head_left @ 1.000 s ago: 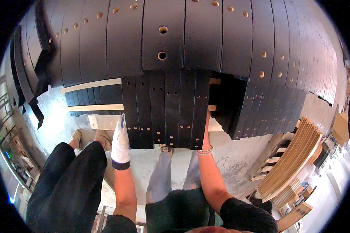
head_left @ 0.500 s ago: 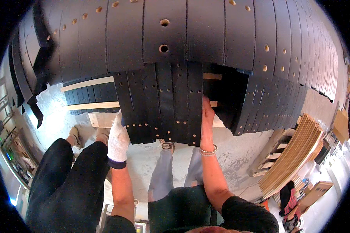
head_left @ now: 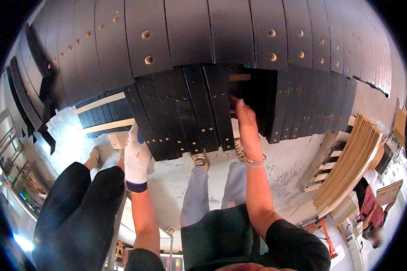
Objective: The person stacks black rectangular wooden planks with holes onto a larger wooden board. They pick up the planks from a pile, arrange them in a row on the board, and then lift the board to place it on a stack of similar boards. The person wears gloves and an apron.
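A bundle of black wooden boards (head_left: 178, 113) with drilled holes stands side by side before me, below a long row of wider black boards (head_left: 190, 31). My left hand (head_left: 137, 151), in a white glove, grips the bundle's left edge, with its fingertips partly hidden. On the other side, my bare right hand (head_left: 248, 124) is beside the rightmost board, fingers stretched toward a dark gap; their tips are in shadow. Narrow gaps show between some boards of the bundle at its right.
More black boards (head_left: 312, 106) stand to the right of the gap. Pale wooden strips (head_left: 106, 126) lie at the left. A person in black trousers (head_left: 83, 203) stands close on my left. Stacked brown sheets (head_left: 348, 162) and a pallet (head_left: 321, 162) are at the right.
My right hand has come off the bundle's right edge and its fingers have straightened. The boards at that side have spread slightly apart. My left hand stays at the left edge.
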`<state>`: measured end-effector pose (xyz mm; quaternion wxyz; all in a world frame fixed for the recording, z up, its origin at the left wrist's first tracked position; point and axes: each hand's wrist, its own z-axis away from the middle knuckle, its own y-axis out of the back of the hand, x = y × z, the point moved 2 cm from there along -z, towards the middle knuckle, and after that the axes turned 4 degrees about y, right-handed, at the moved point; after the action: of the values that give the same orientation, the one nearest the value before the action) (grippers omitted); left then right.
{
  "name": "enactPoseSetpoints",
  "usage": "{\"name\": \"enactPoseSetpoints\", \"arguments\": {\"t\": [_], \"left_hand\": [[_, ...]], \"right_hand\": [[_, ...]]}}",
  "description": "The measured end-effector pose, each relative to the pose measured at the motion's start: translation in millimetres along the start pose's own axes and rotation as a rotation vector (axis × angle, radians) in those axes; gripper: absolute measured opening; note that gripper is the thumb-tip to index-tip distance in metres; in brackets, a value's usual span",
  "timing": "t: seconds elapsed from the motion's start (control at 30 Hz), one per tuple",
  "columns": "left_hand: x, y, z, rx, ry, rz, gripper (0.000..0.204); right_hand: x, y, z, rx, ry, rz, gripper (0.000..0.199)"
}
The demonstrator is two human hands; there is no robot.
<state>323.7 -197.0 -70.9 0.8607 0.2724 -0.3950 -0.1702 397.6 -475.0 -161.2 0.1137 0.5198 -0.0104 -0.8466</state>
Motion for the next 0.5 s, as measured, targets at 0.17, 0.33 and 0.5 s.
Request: {"name": "enactPoseSetpoints", "arguments": {"t": [0.17, 0.33, 0.5], "left_hand": [[-45, -2, -11, 0.095, -0.013, 0.030, 0.045], [9, -10, -11, 0.010, 0.373, 1.068, 0.065], [5, -29, 0, -0.107, 0.344, 0.976, 0.063]], "right_hand": [[-52, -16, 21, -0.095, -0.157, -0.027, 0.079], [-56, -15, 21, -0.179, -0.108, -0.155, 0.090], [-52, -17, 26, -0.258, -0.037, -0.022, 0.097]]}}
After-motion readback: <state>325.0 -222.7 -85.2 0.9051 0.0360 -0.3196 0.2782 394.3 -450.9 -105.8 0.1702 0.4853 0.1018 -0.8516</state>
